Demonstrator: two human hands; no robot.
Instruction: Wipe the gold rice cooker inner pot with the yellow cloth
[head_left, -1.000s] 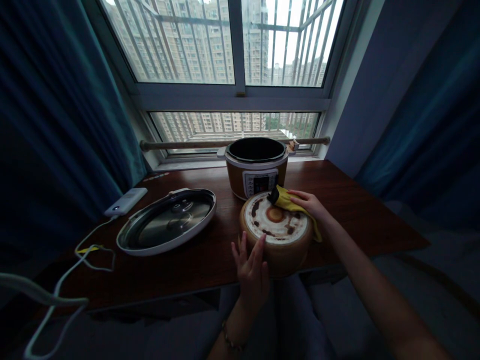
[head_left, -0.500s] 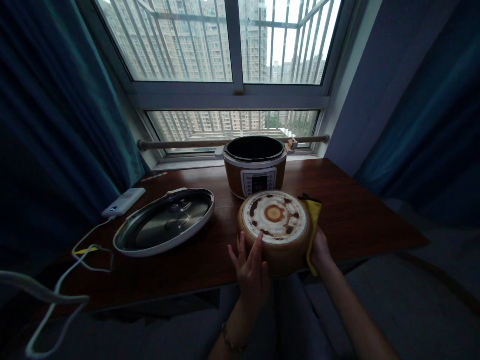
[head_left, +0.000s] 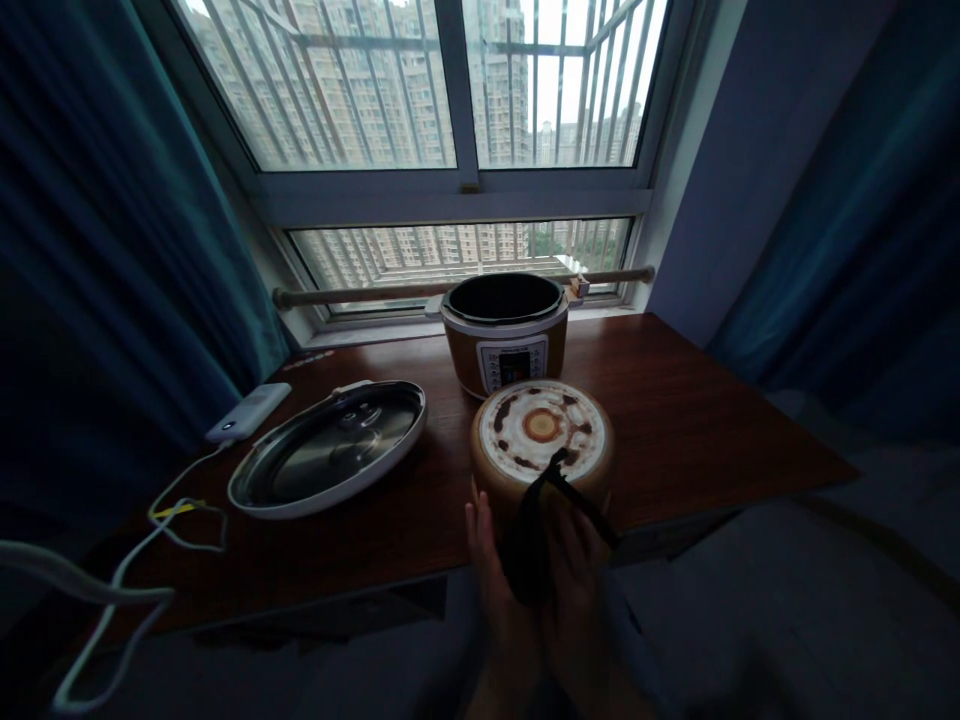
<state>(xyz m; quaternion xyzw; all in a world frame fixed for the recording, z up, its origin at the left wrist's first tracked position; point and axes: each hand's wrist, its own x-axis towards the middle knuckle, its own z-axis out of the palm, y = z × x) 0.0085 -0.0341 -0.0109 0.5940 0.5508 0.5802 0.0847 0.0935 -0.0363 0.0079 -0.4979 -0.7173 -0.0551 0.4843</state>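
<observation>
A gold-brown inner pot (head_left: 541, 425) is upside down near the table's front edge, its round base pale with rusty and dark stains. My left hand (head_left: 491, 545) presses against its lower left side, fingers along the wall. My right hand (head_left: 576, 560) has come to the pot's front, close to my left hand. With it is a cloth (head_left: 529, 550), its dark side and black edge toward me; part of the right fingers is hidden or dim. Just behind the pot stands the electric cooker (head_left: 517, 350), uncovered, with a black interior and a control panel in front.
On the left, the cooker's lid (head_left: 341, 450) rests with its metal inside facing up. A white power bank (head_left: 250, 412) with a white cable (head_left: 124, 570) lies beyond it. The brown table (head_left: 697, 420) stands against a barred window, curtains on both sides.
My right hand and the cloth have moved from the pot's right side round to its front, beside my left hand. The cloth's yellow side has turned away. My left hand has slid down the pot.
</observation>
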